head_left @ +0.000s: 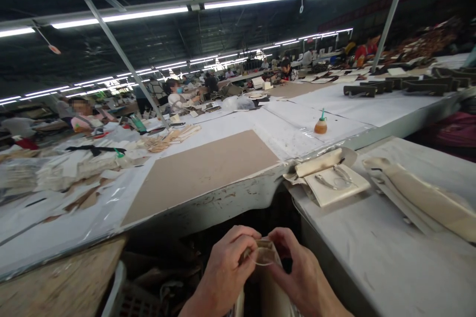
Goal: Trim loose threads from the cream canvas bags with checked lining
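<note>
"What's that in those hands?"

"A cream piece (274,294), upright, its open top end between the fingers. It's down low, over the dark gap in front of the counter (286,133)."

"How's it held?"

"From both sides. The left hand (230,267) is curled nearly closed, fingers and thumb pinching the left of the top edge. The right hand (299,267) makes a wider curve, fingertips and thumb on the right edge. What the hidden fingertips touch, I can't tell from here."

"And around them?"

"Just left and below, a plastic basket (115,287), with a wooden board (55,282) beyond it. To the right, on a side table (390,267), a cream bag piece (336,190) with curved handles lies beside a long cream piece (427,198)."

"Further over?"

"A brown sheet (208,173) lies flat on the counter, a bottle (320,126) with a green nozzle stands past its right end, and dark strips (424,86) sit far right. Across the counter, a co-worker (176,101) in pale clothes."
</note>
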Available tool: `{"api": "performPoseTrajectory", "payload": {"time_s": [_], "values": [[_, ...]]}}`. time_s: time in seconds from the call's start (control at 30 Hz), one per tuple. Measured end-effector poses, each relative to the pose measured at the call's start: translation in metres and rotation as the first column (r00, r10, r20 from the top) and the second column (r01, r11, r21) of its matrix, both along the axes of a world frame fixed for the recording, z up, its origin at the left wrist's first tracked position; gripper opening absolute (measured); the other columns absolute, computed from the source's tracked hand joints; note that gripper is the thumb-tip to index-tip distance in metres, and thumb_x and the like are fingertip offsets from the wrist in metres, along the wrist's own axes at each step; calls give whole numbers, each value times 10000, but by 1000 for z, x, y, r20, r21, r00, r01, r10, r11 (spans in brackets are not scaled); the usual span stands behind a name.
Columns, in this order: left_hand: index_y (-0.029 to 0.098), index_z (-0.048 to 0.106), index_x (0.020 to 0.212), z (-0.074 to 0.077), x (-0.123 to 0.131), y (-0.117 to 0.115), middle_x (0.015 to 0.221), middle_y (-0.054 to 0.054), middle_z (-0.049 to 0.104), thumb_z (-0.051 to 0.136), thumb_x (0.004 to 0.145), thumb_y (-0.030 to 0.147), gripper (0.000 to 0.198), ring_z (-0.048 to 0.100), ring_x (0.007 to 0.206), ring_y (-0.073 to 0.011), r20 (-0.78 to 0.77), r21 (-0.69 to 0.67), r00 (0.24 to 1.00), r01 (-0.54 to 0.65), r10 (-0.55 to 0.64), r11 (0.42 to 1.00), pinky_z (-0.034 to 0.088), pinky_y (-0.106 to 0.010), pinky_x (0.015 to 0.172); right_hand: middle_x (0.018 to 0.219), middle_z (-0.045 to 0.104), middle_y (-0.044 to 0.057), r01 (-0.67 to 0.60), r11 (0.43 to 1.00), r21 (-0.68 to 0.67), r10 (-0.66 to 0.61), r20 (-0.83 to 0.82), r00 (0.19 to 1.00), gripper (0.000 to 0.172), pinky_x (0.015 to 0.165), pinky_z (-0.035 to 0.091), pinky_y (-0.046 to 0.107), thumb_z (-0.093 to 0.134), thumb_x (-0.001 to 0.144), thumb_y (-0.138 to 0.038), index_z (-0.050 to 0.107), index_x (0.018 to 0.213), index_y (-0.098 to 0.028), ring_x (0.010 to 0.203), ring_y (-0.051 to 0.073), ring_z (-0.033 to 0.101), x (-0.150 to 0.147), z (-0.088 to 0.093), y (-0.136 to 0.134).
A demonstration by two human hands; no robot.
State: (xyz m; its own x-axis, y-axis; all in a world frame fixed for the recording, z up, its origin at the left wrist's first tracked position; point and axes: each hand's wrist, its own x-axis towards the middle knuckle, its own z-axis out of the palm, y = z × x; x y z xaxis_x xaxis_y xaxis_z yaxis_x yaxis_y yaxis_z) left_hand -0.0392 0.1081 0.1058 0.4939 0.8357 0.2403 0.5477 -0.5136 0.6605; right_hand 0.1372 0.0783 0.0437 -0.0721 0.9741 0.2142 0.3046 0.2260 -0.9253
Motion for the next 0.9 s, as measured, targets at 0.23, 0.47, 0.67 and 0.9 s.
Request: {"api": "performPoseTrajectory", "payload": {"time_s": [0.23, 0.47, 0.67, 0.9], "values": [[202, 595, 771, -6, 4, 1, 922, -23, 676, 506, 847, 42, 197, 635, 850, -147, 45, 96, 999, -25, 20, 995, 497, -241, 769, 969, 744, 24, -49, 999, 20, 48, 70, 996, 216, 747, 562, 269, 563, 884, -245, 638, 1085, -220, 782, 175, 707, 3, 5, 1], [203, 599, 774, -8, 7, -2, 881, -22, 687, 511, 873, 71, 187, 649, 814, -142, 43, 184, 996, -85, 78, 979, 503, -236, 740, 921, 749, 9, -41, 999, 12, 40, 51, 998, 204, 739, 563, 242, 572, 882, -269, 671, 1056, -225, 772, 173, 716, 4, 2, 3], [200, 572, 750, -14, 8, -3, 841, -2, 682, 537, 841, 38, 190, 656, 789, -122, 112, 255, 991, -93, 66, 962, 504, -211, 728, 928, 743, 3, -65, 998, 22, 64, 31, 997, 232, 769, 553, 231, 573, 869, -231, 671, 1079, -224, 800, 163, 712, 4, -2, 3], [199, 408, 656, -14, 6, -1, 790, 10, 674, 544, 826, 60, 259, 643, 719, -110, 113, 233, 990, -104, 79, 967, 478, -199, 666, 878, 740, -10, -54, 998, 25, 53, 16, 998, 219, 715, 533, 223, 557, 923, -351, 696, 1058, -247, 759, 162, 701, 2, 0, 1]]}}
